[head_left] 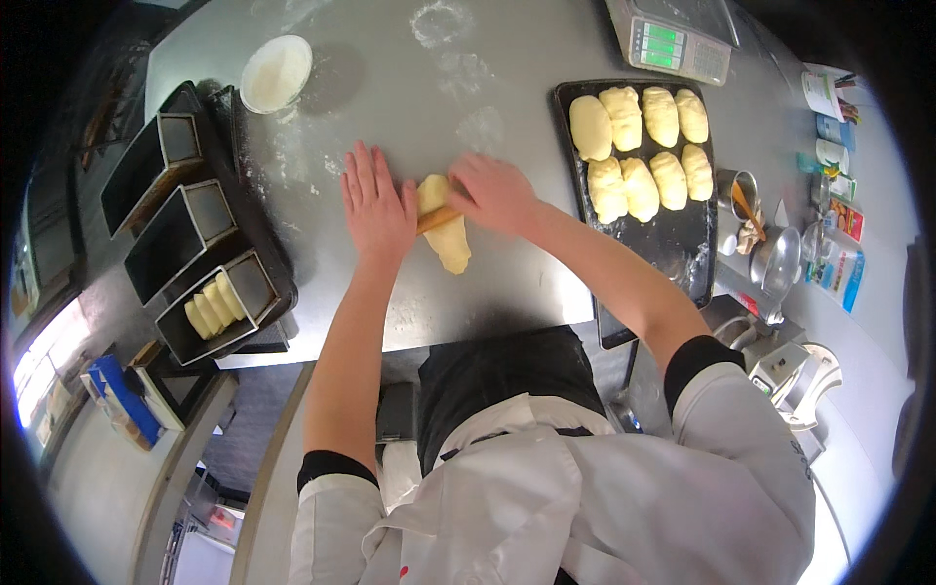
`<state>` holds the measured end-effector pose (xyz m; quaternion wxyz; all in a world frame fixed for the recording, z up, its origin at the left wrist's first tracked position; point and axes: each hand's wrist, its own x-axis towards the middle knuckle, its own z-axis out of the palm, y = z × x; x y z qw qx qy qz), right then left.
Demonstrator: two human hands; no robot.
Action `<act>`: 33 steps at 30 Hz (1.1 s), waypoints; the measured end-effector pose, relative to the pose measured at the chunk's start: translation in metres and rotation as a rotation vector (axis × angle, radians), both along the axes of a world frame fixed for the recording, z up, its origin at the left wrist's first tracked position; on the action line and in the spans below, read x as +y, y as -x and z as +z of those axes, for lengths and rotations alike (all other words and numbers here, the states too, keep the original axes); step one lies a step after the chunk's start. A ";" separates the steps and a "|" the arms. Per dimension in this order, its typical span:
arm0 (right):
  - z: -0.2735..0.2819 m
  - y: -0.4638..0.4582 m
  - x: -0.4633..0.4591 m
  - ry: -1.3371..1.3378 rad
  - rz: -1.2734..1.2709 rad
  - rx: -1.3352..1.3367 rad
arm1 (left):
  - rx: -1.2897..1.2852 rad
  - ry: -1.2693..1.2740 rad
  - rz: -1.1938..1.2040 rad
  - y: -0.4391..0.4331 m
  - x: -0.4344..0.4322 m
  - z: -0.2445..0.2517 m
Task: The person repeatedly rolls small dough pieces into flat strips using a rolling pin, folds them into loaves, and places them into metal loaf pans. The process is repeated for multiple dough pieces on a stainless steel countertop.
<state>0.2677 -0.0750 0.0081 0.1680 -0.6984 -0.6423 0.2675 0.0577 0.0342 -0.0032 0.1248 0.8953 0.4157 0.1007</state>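
Note:
A pale strip of dough (pixel 448 248) lies lengthwise on the metal worktable (pixel 344 292), its near end narrowed. Across it sits a slim wooden rolling pin (pixel 437 219). My left hand (pixel 378 208) is laid flat with fingers stretched forward, its palm over the pin's left end. Curled over the pin's other end is my right hand (pixel 493 191), slightly blurred, with its fingers beside the dough's upper part. Both pin ends are hidden beneath the hands.
Several dough pieces (pixel 668 180) rest on a black baking tray (pixel 643 256) at right. A digital scale (pixel 676 51) stands behind it. Left are a flour bowl (pixel 276 74), empty loaf tins (pixel 208 210) and one loaf tin (pixel 257 287) with dough rolls (pixel 214 306). Metal pots (pixel 776 257) stand far right.

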 end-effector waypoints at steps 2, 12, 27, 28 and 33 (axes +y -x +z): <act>-0.006 0.006 0.002 -0.089 -0.158 -0.194 | -0.037 0.005 0.061 0.000 -0.006 -0.010; -0.028 0.023 -0.038 -0.106 -0.133 -0.232 | 0.063 0.044 -0.002 0.021 -0.040 -0.017; 0.002 0.115 -0.236 0.165 -0.065 -0.200 | 0.177 0.317 -0.161 0.125 -0.231 -0.001; 0.005 0.119 -0.244 0.175 -0.056 -0.195 | 0.177 0.317 -0.173 0.130 -0.238 0.001; 0.011 0.122 -0.264 0.140 -0.055 -0.194 | 0.132 0.329 -0.184 0.140 -0.249 0.010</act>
